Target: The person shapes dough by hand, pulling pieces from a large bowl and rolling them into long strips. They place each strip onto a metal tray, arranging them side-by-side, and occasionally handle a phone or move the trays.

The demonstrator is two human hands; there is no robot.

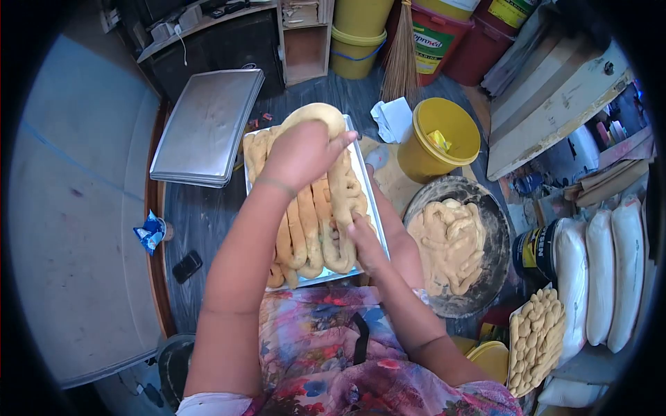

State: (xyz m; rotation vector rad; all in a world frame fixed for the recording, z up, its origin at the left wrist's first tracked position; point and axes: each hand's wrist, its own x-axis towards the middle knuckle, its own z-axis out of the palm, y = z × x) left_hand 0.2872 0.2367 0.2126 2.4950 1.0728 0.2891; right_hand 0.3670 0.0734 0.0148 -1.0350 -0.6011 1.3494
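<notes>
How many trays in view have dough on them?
2: one tray in front of the person, under the left hand and right hand; a second tray at lower right, with small pieces. More could be hidden.

A red bucket (456, 50) is carrying a green and yellow label (430, 41) with pale letters reading "pproved", the start of the word being hard to make out; smaller lettering beneath is staying too blurred to read surely. Another red bucket (477, 54) is showing a similar label (515, 10), its words illegible. A dark bucket (552, 243) is displaying "YSEN", with its preceding letters unclear.
</notes>
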